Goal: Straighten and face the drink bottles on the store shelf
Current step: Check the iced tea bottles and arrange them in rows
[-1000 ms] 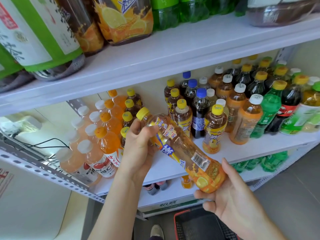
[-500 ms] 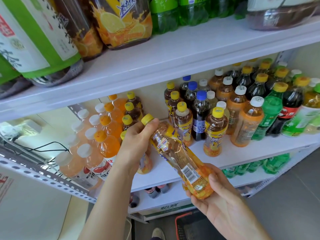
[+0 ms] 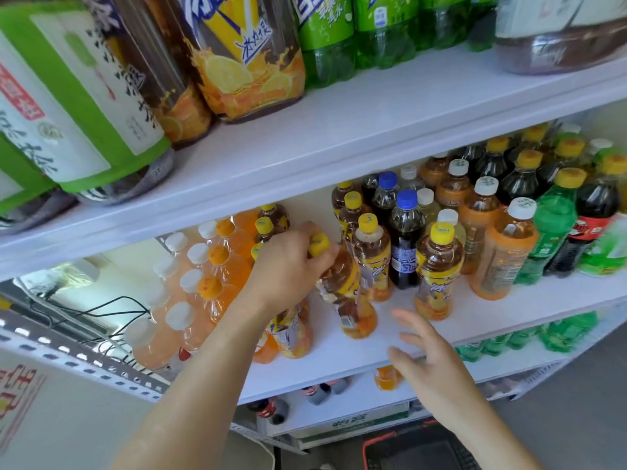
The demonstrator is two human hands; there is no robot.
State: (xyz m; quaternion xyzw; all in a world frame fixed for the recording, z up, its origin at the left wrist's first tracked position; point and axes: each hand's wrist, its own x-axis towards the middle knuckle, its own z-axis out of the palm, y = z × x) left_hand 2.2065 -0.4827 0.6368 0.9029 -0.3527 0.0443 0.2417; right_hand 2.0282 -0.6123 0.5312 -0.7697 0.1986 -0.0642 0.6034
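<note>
While right hand [image 3: 432, 362] hovers spread, left hand [image 3: 288, 262] grips tilted bottle [image 3: 349, 300].

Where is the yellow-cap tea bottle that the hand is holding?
In the head view, the tea bottle leans in the left hand at the middle shelf, just left of another yellow-capped bottle.

Tea bottle [image 3: 349, 290]: clear glossy plastic, shiny label; shelf [image 3: 339, 137]: smooth white, matt sheen.
</note>
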